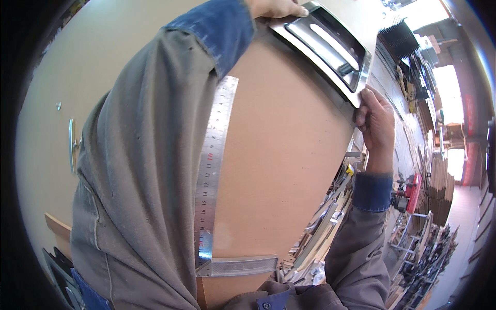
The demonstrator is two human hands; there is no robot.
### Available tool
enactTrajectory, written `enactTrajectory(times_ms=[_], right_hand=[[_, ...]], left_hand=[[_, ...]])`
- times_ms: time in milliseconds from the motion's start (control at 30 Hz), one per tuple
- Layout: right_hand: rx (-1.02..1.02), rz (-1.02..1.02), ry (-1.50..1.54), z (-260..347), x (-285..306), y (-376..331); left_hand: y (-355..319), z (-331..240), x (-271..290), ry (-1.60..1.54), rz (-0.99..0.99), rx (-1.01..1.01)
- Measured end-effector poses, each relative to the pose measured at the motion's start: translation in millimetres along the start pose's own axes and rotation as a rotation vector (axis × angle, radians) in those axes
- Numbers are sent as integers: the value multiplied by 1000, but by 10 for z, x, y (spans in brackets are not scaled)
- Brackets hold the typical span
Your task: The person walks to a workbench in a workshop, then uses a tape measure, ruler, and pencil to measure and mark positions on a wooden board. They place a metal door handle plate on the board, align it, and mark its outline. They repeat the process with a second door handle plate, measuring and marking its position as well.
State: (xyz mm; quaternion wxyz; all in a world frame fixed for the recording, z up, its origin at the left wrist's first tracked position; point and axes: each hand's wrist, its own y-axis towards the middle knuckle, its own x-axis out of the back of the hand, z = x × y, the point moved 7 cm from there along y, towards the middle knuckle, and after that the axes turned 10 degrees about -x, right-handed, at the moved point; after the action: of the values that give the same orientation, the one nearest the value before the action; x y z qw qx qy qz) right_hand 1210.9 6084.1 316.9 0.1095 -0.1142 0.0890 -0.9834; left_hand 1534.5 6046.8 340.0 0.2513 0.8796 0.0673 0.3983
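Head view: my left hand [279,8] and right hand [378,116] pinch the metal frame [333,46]; gripping seems done, release not yet.

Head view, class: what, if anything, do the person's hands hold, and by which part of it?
A shiny rectangular metal piece with a recessed middle: the left hand holds its upper-left end, the right hand its lower-right corner.
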Motion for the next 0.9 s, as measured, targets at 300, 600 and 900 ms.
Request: enactTrajectory(times_ms=[300,600,900], right_hand=[[-5,24,32,-27,49,21],[6,20,24,-7,18,44],[2,9,29,-6,30,56]], left_hand=[[-72,-99,-3,-149,34,84],[-82,-82,40,-160,33,110],[-75,-96,29,-221,28,123]])
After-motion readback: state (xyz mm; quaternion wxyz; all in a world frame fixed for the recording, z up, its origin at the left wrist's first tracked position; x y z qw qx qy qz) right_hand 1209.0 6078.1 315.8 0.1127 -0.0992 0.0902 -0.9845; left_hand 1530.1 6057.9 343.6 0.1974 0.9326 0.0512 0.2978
